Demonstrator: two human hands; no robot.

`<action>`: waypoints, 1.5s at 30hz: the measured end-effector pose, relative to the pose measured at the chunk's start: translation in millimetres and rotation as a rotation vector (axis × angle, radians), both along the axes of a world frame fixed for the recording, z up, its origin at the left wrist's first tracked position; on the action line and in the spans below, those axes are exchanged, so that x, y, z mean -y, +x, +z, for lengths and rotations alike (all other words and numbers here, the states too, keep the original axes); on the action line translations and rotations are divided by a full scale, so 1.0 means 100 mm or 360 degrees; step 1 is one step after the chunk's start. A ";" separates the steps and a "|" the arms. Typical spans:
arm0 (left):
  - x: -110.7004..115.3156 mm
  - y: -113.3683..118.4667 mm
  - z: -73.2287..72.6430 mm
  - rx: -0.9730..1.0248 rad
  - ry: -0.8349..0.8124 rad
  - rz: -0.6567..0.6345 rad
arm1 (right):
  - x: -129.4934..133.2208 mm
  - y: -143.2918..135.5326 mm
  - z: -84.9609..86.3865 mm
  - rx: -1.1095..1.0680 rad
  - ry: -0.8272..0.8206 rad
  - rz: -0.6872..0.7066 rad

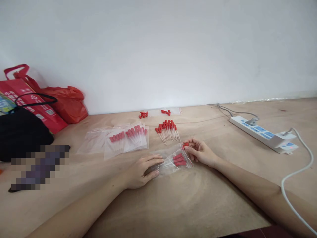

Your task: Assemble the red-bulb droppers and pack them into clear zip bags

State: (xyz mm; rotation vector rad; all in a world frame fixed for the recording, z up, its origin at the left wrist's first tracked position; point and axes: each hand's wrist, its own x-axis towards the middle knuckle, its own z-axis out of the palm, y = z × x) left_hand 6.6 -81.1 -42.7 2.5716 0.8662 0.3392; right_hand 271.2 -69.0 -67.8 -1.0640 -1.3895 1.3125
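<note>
A clear zip bag (170, 167) lies in front of me with several red-bulbed droppers (180, 159) inside. My left hand (145, 170) has its fingers and thumb closed on the bag's left end. At the opening on the right side, my right hand (200, 152) pinches a dropper by its red bulb (185, 144); its stem is mostly hidden by the bag and fingers. Just beyond the hands, a fanned pile of loose droppers (168, 129) rests on the wooden table (173, 201), bulbs pointing away from me.
Filled zip bags (127, 137) overlap left of the pile. Loose red bulbs (143, 114) and a flat bag (156, 112) lie near the wall. A power strip (262, 132) with a white cable (305, 145) sits right. Red bags (66, 102) and a black bag (22, 132) stand left.
</note>
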 end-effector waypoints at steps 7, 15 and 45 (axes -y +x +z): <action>0.01 0.00 0.01 0.0001 -0.0003 0.0025 | -0.03 -0.05 -0.04 0.0130 -0.0044 0.0086; 0.00 0.00 0.00 0.0031 0.0020 -0.0003 | -0.07 -0.04 -0.04 0.0449 0.0064 0.0162; 0.00 0.00 -0.01 0.0094 0.0010 -0.0051 | -1.15 0.12 -0.14 0.1184 0.0235 -0.0977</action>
